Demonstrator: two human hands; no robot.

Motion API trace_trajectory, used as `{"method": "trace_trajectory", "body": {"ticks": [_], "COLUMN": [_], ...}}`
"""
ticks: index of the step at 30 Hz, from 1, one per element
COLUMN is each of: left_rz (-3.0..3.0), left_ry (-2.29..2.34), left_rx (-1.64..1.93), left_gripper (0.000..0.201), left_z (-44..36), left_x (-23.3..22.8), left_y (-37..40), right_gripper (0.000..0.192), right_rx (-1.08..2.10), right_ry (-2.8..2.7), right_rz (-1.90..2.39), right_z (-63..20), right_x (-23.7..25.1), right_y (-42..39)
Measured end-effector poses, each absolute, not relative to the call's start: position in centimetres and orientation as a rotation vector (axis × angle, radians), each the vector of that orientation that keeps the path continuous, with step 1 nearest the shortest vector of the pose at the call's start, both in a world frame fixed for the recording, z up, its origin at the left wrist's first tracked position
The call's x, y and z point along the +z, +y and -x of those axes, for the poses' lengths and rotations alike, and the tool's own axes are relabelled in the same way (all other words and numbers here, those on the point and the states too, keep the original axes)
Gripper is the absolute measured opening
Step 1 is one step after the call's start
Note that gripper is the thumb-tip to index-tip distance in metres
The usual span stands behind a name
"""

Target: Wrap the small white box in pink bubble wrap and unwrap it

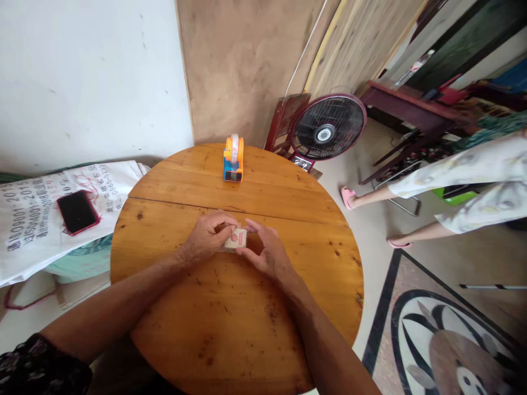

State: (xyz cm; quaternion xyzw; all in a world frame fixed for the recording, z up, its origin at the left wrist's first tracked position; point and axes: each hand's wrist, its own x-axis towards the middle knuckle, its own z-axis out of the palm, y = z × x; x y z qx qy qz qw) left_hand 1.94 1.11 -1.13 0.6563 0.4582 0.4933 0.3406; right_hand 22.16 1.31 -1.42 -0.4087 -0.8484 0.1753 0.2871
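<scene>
Both hands are at a small, flat, pale box (237, 238) with red print, low over the middle of the round wooden table (247, 323). My left hand (209, 235) is closed on the box's left end, thumb and fingers pinched at its upper face. From the right, my right hand (267, 248) curls its thumb and forefinger about the opposite end, with the thumb at the near edge. Fingers cover part of the box, and its contents cannot be seen. Beyond the hands, an orange and blue tape dispenser (233, 162) with a tape roll stands near the table's far edge.
A phone (78, 212) lies on a white printed sack (28, 219) left of the table. Behind the table's right side are a floor fan (325, 131) and a wooden chair (284, 123). Another person's legs (444, 186) in pale trousers are at the right.
</scene>
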Motion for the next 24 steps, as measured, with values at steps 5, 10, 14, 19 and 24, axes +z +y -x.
{"method": "trace_trajectory", "body": {"ticks": [5,10,14,19,24], "left_rz": [-1.836,-1.994,-2.121,-2.303,-2.387], "left_ry": [1.181,1.130,1.145,1.071,1.066], "left_rx": [1.311,1.330,1.341,1.353,1.319], "left_gripper": [0.015,0.016,0.016,0.020,0.020], "left_z": [-1.9,-1.7,-1.4,-1.0,-0.5], "left_x": [-1.5,-1.7,-1.9,-2.4,-2.6], "left_y": [1.1,1.3,1.4,1.6,1.9], "right_gripper": [0.062,0.060,0.058,0.058,0.054], "right_rx": [0.497,0.510,0.523,0.524,0.522], "right_ry": [-2.271,-2.265,-2.266,-2.265,-2.273], "right_rz": [1.098,1.090,1.088,1.100,1.124], "right_z": [-22.2,-22.2,-22.2,-22.2,-22.0], "right_x": [-1.5,-1.5,-1.5,-1.5,-1.5], "right_y": [1.3,1.4,1.4,1.3,1.4]}}
